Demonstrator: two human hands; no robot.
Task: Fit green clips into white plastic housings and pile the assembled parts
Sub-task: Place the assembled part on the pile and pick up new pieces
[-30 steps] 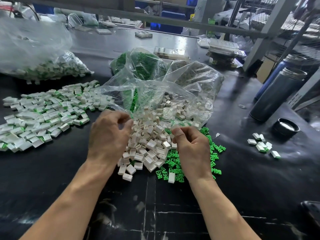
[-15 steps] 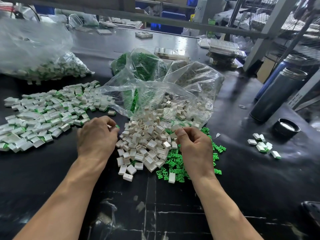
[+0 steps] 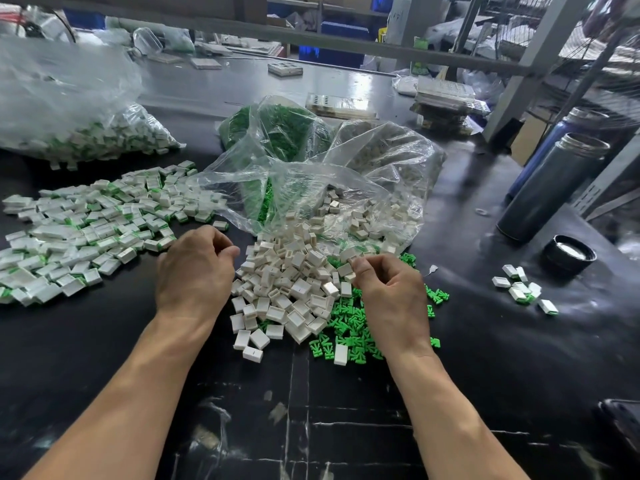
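A heap of white housings spills from an open clear bag onto the black table. Loose green clips lie at the heap's right and front. A wide pile of assembled white-and-green parts covers the table's left side, with one part lying at its right edge. My left hand hovers between that pile and the housings, fingers curled with nothing visible in them. My right hand rests over the clips with its fingertips pinched together at the heap's right edge. What they pinch is hidden.
A clear bag of green clips stands behind the open bag. A large bag of assembled parts sits at the back left. At right are a dark flask, its black lid and a few assembled parts.
My left hand swung left to the assembled pile, left one part at its edge, then came back right toward the housings. My right hand stayed in place.
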